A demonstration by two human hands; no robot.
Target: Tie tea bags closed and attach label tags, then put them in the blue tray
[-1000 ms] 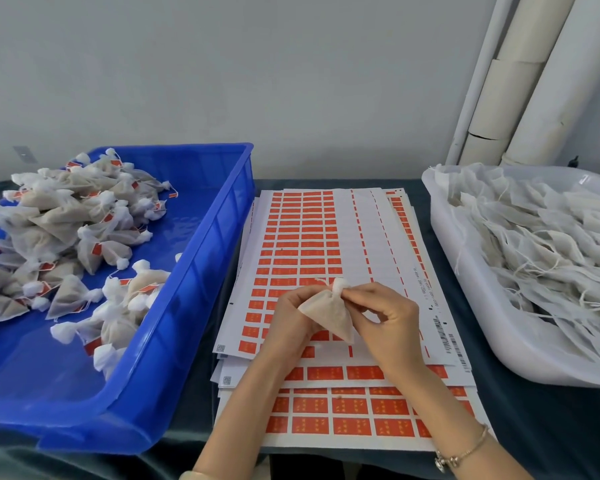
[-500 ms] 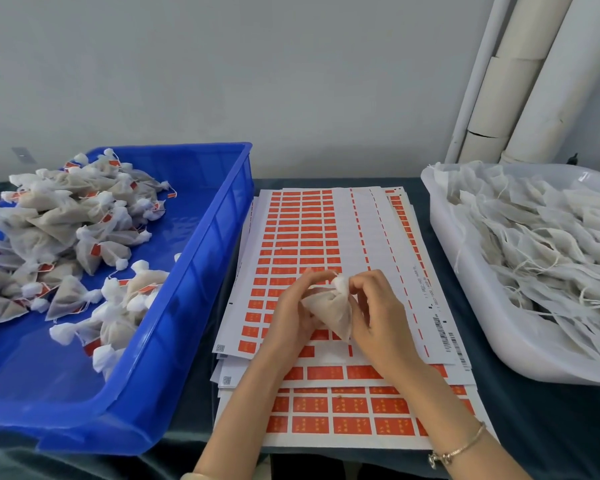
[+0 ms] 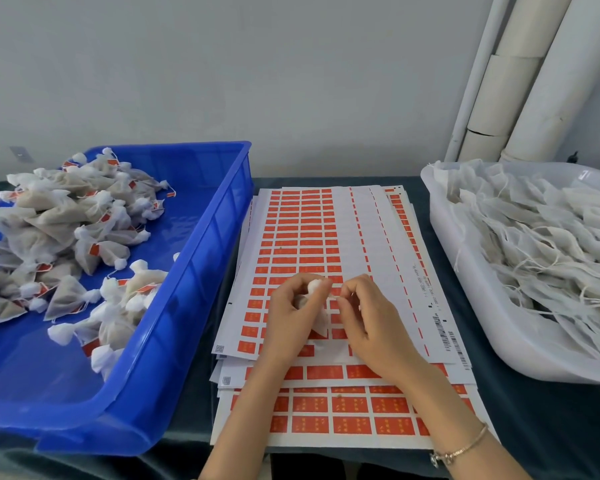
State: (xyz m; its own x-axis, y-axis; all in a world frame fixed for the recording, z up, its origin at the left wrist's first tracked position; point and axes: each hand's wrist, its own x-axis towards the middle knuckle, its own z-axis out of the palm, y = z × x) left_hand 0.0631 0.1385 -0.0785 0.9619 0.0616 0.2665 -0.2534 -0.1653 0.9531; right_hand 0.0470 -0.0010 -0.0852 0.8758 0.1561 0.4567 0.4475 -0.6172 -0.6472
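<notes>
Pinching one tea bag (image 3: 317, 311), left hand (image 3: 293, 318) and right hand (image 3: 369, 322), over orange label sheets (image 3: 300, 237), print apparently too blurred to read.

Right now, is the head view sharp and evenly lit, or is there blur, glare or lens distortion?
Head view: soft, even light with faint shadows; mild glare on the blue tray floor; both hands and the tea bag slightly blurred; wide-angle bending at the edges.

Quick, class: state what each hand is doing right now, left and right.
Left hand: closed around the tea bag.
Right hand: fingers pinched at the tea bag's string; the grip itself is hard to see.
</notes>
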